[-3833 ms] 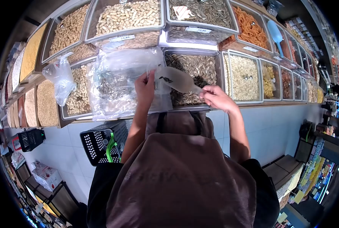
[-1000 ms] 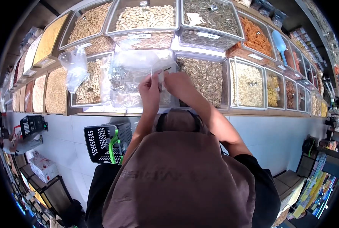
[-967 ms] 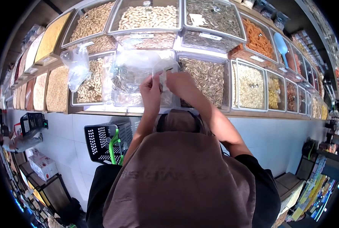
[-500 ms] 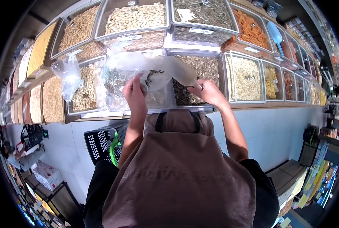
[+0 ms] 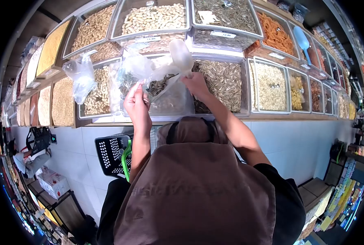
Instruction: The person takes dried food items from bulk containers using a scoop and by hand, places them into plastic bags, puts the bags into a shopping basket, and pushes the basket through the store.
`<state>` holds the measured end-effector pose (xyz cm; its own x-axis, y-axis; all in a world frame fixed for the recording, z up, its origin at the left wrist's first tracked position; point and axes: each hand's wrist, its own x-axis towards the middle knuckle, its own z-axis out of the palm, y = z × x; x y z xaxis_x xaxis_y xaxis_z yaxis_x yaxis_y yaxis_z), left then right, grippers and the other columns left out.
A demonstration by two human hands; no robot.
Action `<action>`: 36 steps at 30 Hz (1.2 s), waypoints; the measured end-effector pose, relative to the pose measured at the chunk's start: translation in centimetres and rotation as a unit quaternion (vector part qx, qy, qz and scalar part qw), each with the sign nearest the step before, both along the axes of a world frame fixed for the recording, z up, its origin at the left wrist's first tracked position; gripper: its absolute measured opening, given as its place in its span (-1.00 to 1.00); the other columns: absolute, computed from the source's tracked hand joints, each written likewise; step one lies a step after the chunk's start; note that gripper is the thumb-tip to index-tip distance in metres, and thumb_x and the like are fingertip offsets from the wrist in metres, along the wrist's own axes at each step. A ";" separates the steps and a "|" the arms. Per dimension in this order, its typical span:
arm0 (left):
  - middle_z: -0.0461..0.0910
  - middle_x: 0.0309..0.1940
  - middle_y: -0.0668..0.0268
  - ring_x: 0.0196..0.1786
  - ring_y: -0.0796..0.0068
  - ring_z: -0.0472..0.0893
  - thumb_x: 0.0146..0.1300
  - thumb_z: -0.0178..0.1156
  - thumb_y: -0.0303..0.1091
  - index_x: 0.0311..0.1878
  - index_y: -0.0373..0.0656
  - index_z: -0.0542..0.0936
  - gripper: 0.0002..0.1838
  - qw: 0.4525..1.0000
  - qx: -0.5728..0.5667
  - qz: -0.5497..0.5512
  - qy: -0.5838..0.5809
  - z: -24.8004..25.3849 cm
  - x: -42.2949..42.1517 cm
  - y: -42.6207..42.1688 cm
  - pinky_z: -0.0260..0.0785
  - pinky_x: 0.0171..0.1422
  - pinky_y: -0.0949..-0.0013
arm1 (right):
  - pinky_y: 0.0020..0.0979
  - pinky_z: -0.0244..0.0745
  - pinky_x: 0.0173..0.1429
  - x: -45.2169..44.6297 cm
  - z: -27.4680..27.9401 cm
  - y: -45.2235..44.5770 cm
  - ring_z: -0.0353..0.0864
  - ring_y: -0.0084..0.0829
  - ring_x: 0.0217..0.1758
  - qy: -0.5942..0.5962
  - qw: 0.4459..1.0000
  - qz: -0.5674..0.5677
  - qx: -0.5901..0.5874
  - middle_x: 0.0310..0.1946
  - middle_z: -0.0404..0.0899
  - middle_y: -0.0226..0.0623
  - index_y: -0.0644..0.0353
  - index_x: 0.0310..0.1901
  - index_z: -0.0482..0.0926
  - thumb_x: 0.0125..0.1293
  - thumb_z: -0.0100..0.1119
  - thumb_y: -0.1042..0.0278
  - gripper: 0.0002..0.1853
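My left hand (image 5: 138,105) pinches the near left edge of a clear plastic bag (image 5: 167,96). Dark striped sunflower seeds (image 5: 160,85) lie inside the bag, more of them than a few. At the bag's right edge, my right hand (image 5: 196,85) is closed around the handle end of a translucent scoop (image 5: 181,55). The scoop's bowl points up and away from me. My right fingers also touch the bag's rim; whether they grip it I cannot tell. Just right of the bag is an open bin of sunflower seeds (image 5: 225,83).
Peanut bins (image 5: 153,19) stand behind, and a crumpled plastic bag (image 5: 80,77) hangs at the left. A blue scoop (image 5: 302,43) rests on bins to the right. A black shopping basket (image 5: 111,155) with a green handle sits on the floor. A person (image 5: 31,161) is at far left.
My right hand has moved left and up to the bag's edge, and the scoop has swung from over the bag to pointing away. More seeds now show in the bag.
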<state>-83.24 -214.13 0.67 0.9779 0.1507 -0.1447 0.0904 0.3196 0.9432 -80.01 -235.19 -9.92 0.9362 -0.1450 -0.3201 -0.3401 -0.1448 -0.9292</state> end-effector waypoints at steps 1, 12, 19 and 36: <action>0.31 -0.61 0.57 -0.62 0.84 0.18 0.52 0.08 -0.35 0.05 -0.25 0.67 -0.76 1.000 0.015 0.024 0.007 0.4 0.0 0.3 -0.06 -0.56 0.64 | -0.42 0.26 -0.66 0.5 -0.4 0.5 0.39 -0.58 -0.77 -0.031 0.999 0.001 0.008 -0.71 0.47 -0.41 0.27 -0.49 0.55 0.27 0.33 -0.02 -0.54; 0.37 -0.64 0.56 -0.64 0.82 0.23 0.48 0.14 -0.39 -0.02 -0.23 0.68 -0.82 0.997 0.064 0.031 0.022 -0.3 -0.1 1.5 0.00 -0.58 0.62 | -0.44 0.21 -0.67 0.1 1.7 1.9 0.35 -0.61 -0.75 -0.024 0.990 -0.100 0.091 -0.70 0.45 -0.45 0.25 -0.51 0.56 0.29 0.37 0.03 -0.56; 0.32 -0.64 0.66 -0.57 0.88 0.20 0.37 0.22 -0.49 -0.05 -0.24 0.68 -0.85 0.964 0.246 -0.091 -0.039 -0.4 0.1 0.0 -0.03 -0.49 0.62 | -0.39 0.39 -0.44 -0.4 -0.1 1.7 0.49 -0.61 -0.55 -0.079 0.994 -0.061 -0.031 -0.61 0.58 -0.41 0.33 -0.49 0.62 0.23 0.34 0.22 -0.69; 0.33 -0.58 0.60 -0.58 0.79 0.24 0.53 0.11 -0.10 0.25 -0.23 0.55 -0.57 0.994 -0.113 0.003 0.007 5.4 0.6 1.2 0.13 -0.44 0.56 | -0.51 0.32 -0.52 -4.4 11.5 -0.1 0.41 -0.72 -0.58 -0.098 0.992 0.037 0.073 -0.53 0.54 -0.51 0.32 -0.16 0.61 0.32 0.32 0.30 -0.76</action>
<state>-82.65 -212.90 6.10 0.9750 0.1179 -0.1884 0.1000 0.5244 0.8456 -84.44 -235.27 1.59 0.9889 -0.0386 -0.1437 -0.1446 -0.0212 -0.9893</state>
